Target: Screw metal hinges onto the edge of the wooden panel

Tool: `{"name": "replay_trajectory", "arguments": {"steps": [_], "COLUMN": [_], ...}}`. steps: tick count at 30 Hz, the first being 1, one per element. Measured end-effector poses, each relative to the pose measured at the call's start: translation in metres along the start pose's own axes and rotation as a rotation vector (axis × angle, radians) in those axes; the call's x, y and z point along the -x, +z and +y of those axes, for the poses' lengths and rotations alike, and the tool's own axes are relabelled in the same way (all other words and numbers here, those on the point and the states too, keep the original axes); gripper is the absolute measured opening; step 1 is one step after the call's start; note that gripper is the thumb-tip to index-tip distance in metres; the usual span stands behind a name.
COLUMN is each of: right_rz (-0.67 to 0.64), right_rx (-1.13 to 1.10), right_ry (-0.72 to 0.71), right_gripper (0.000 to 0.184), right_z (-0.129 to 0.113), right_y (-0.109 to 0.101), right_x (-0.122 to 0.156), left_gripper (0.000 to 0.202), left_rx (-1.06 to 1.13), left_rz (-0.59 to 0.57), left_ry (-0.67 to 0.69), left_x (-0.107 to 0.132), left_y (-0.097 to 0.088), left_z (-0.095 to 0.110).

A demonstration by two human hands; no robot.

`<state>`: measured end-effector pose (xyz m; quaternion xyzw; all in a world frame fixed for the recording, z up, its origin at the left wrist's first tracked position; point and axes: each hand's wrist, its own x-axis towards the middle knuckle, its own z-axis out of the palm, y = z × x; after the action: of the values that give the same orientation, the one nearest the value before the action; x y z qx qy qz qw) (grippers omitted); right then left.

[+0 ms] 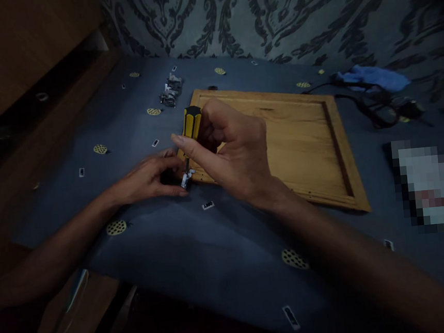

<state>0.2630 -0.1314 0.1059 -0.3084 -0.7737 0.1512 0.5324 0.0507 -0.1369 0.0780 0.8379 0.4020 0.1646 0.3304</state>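
A wooden cabinet door (281,135) with a raised frame lies flat on the patterned cloth. At its near left corner sits a small metal hinge (186,180). My left hand (156,175) is closed on the hinge, with the thumb at its near end and the fingers by the door's edge. My right hand (236,149) grips a yellow and black screwdriver (192,123), held nearly upright. Its shaft points down at the hinge; the exact contact of the tip is too small to tell. Several small holes show along the door's near edge.
Several metal hinges (171,90) lie in a pile behind the door's left corner. Eyeglasses (376,109) and a blue cloth (373,78) are at the back right. A blurred-out pale object (431,187) lies on the right. A wooden cabinet (21,54) borders the left side.
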Motion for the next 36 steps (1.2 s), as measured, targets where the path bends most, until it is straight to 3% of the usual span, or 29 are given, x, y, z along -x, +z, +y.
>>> {"name": "replay_trajectory", "arguments": {"steps": [14,20,24,27,31,36], "right_rz": [-0.128,-0.273,-0.441,-0.542,-0.508,-0.425], "right_rx": [0.016,-0.147,-0.31,-0.432,-0.456,-0.287], "right_ry": [0.053,0.182,0.231,0.256,0.274,0.242], "right_gripper": [0.031,0.016,0.006,0.013,0.026,0.03], "right_z": [0.002,-0.006,-0.01,-0.008,-0.006,-0.009], "right_y": [-0.001,-0.01,-0.021,-0.029,-0.029,-0.022], "right_x": [0.002,-0.007,-0.015,-0.019,-0.018,-0.014], "left_gripper": [0.052,0.053,0.054,0.054,0.051,0.053], "left_rx": [-0.001,0.005,0.015,0.035,0.029,0.047], "left_rz": [-0.015,-0.003,-0.002,0.014,0.01,0.022], "left_ry": [0.021,0.015,0.031,0.05,-0.003,0.008], "left_x": [-0.001,-0.001,-0.002,-0.002,-0.001,0.0], "left_y": [0.001,0.0,0.0,0.0,-0.001,0.001], "left_z": [-0.003,-0.001,0.002,0.005,0.006,0.0]}}
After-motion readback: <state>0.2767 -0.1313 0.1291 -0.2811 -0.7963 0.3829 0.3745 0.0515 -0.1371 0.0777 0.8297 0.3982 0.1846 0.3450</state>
